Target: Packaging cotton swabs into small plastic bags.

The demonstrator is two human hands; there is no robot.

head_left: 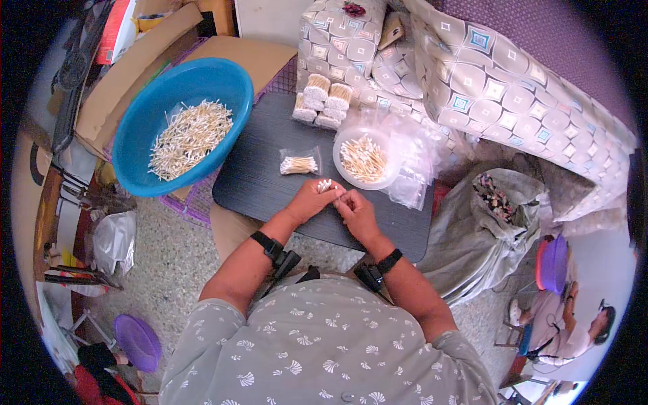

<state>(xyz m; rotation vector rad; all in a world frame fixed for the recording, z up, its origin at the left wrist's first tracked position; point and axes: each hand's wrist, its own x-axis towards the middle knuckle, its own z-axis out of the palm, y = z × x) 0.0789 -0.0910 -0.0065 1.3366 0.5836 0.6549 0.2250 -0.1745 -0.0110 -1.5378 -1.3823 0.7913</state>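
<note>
My left hand (309, 202) is closed around a small bunch of cotton swabs (325, 184), their white tips showing above the fingers. Right beside it, my right hand (360, 214) has its fingertips pinched together against the left hand's fingers; what they grip is too small to make out. Both hands are over the near edge of a dark table (256, 152). Just beyond them stands a round translucent tub (392, 177) of loose cotton swabs. A clear bag of swabs (298, 163) lies to its left.
Bundled swab packs (324, 101) are stacked at the table's far side. Clear plastic bags (413, 172) lie right of the tub. A large blue basin (128, 162) of swabs stands at left. A grey sack (466, 229) is at right, where another person (563, 331) sits farther off.
</note>
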